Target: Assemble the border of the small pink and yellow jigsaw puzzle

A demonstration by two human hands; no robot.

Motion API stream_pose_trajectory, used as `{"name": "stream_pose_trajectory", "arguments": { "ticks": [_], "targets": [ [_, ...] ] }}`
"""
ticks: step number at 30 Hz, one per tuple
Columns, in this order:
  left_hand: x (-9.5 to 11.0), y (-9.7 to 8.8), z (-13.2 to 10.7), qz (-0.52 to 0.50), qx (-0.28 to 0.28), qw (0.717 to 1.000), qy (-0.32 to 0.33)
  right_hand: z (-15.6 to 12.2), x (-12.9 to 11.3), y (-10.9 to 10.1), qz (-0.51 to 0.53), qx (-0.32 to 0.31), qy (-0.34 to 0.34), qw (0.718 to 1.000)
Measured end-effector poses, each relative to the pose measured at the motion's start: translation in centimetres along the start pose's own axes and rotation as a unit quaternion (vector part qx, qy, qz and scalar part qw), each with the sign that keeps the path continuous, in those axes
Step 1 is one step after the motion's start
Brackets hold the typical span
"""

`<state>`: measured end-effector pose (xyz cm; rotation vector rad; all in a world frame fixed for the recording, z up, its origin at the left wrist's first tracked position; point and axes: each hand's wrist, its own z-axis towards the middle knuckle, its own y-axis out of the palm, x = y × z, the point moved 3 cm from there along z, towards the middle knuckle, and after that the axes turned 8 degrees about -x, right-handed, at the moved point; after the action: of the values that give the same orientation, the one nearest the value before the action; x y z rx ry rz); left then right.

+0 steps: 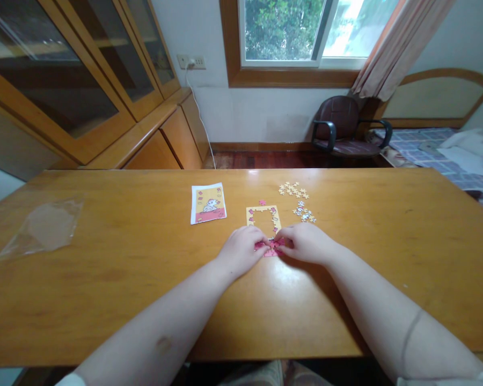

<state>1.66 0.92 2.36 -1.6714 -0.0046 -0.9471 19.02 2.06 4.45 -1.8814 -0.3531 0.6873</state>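
Observation:
A partly joined jigsaw puzzle [277, 215] lies flat on the table, a yellow border around a bare middle, with pink pieces [271, 253] along its near side. My left hand [244, 247] is closed at the left of the pink part, thumb and fingertips on it. From the right, my right hand [306, 242] pinches the pink part, close to the left fingertips. The fingers hide some of the pieces. One loose pink piece [262, 202] lies just beyond the border. Yellow pieces [293, 190] and whitish mixed pieces [305, 213] are scattered to the right.
A picture card [208, 203] of a white cartoon animal lies left of the puzzle on the wooden table [145, 289]. A clear plastic bag [50, 225] rests at far left. Beyond the table stand a cabinet [173, 134] and a chair [342, 126], with a window behind.

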Motion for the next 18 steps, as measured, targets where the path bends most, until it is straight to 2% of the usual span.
{"name": "stream_pose_trajectory", "arguments": {
  "ticks": [11, 18],
  "targets": [
    [-0.18, 0.45, 0.03, 0.038, -0.019, 0.999, 0.023, 0.04, 0.08, 0.53, -0.024, -0.01, -0.005, 1.0],
    [-0.13, 0.6, 0.07, 0.051, -0.031, 0.998, 0.025, -0.04, -0.18, 0.36, -0.041, -0.033, 0.02, 0.998]
  ]
}}
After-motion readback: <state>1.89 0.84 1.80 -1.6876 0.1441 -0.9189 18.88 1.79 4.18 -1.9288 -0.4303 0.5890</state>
